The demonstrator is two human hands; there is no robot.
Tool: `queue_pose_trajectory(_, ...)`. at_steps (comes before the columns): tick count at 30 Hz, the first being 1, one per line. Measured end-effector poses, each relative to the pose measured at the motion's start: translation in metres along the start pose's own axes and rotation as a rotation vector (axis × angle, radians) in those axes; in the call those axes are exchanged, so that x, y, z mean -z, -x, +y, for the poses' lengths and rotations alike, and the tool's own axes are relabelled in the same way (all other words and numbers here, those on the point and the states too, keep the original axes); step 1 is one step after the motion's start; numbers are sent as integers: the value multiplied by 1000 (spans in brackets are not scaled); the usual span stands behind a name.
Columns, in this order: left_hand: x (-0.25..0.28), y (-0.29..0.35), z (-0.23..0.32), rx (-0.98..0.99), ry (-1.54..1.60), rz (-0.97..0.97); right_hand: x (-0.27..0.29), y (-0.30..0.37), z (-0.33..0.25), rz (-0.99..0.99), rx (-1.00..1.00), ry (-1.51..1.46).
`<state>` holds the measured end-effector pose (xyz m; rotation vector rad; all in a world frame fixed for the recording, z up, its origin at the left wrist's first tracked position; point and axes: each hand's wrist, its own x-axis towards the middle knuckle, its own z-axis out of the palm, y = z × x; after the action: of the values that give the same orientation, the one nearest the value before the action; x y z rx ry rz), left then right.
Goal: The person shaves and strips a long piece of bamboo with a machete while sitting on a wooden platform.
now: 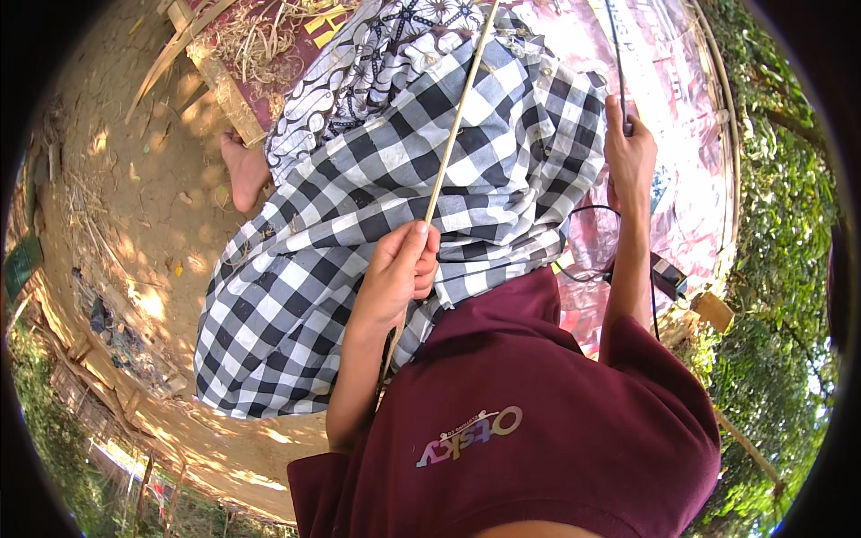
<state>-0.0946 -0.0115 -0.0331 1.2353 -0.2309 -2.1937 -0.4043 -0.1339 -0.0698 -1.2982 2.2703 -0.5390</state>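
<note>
My left hand point(399, 269) is closed round a long, thin, pale strip point(457, 125) that looks like split bamboo or cane. The strip slants up past the top edge, and a length below my fist runs down toward my shirt. At the right, my right hand point(632, 157) is closed on a slim, dark, rod-like thing point(619, 58), its far end cut off by the picture's top; its kind is unclear. A black-and-white checked cloth point(359, 242) covers my legs, with a patterned cloth point(359, 81) at its upper left.
A bare foot point(244, 175) rests on the dirt floor point(148, 206) at the left. Pale shavings point(260, 45) lie beside a wooden beam point(220, 85). A black box point(668, 276) with cables sits on a reddish-white sheet point(686, 143); green foliage point(771, 179) borders the right.
</note>
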Motion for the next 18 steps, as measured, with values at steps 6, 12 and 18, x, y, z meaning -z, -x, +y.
queue_pose_trajectory(6,0,-7,-4,31,44,-11,6,50,-14,-265,230,-331)
queue_pose_trajectory(12,-9,-18,-4,-44,-103,64,-37,97,-48,-367,778,123)
queue_pose_trajectory(18,4,-37,-23,-357,-641,275,-62,92,-56,-285,791,171)
